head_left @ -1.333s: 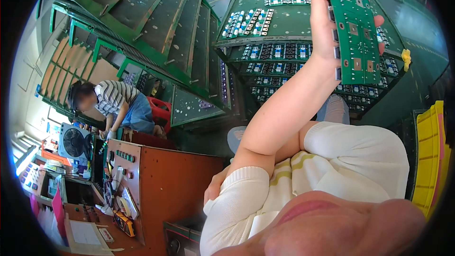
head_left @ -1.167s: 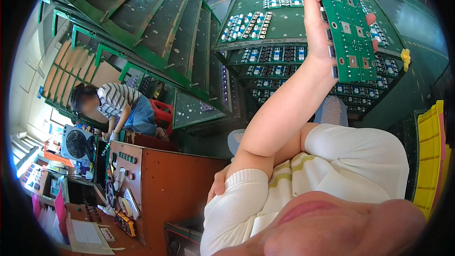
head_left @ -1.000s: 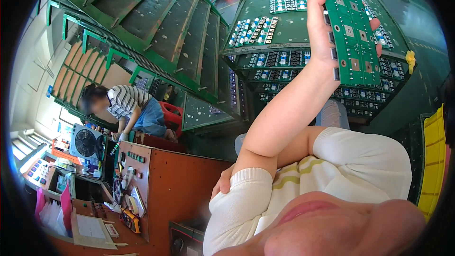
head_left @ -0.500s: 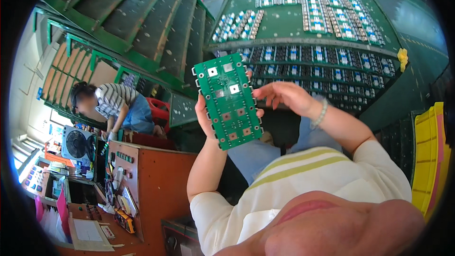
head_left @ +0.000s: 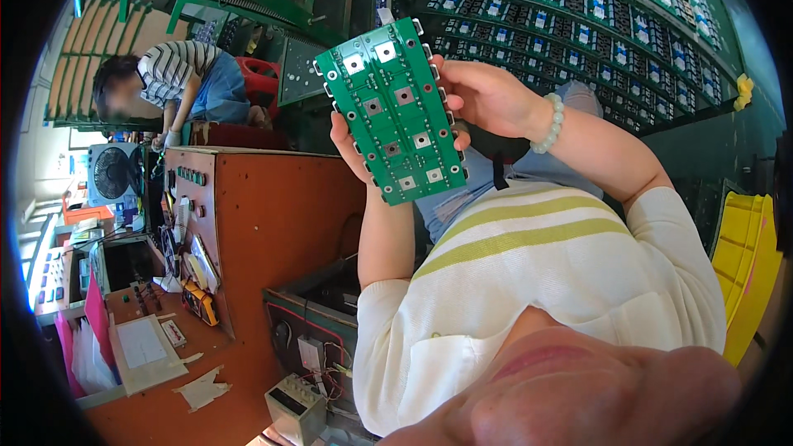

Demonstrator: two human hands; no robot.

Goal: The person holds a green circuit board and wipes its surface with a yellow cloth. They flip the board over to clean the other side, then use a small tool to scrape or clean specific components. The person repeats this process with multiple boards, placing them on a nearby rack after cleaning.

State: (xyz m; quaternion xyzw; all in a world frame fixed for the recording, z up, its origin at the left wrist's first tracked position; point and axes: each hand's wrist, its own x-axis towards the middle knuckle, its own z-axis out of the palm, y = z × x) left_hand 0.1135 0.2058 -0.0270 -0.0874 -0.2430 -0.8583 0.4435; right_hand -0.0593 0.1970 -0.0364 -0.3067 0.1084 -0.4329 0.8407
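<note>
A green circuit board (head_left: 396,128) is held up in front of my body, tilted a little. Square metal pads with round holes run down its face in two rows, and metal loops stick out along both long edges. My left hand (head_left: 351,149) grips it from the left, the palm behind and mostly hidden, with fingertips showing past the right edge. At the upper right edge, my right hand (head_left: 491,99) closes on the board; some of its fingers are hidden behind it. A pale bead bracelet (head_left: 551,124) circles my right wrist.
A rack (head_left: 529,12) at the back carries rows of boards with black and blue parts. To the left stand a brown wooden bench (head_left: 281,206), a fan (head_left: 116,172) and a seated co-worker (head_left: 186,74). A metal box (head_left: 296,409) is low down; a yellow crate (head_left: 739,256) stands right.
My right hand has come in from the right and taken hold of the board's edge. The board's face now catches the light differently, and the whole view has shifted downward.
</note>
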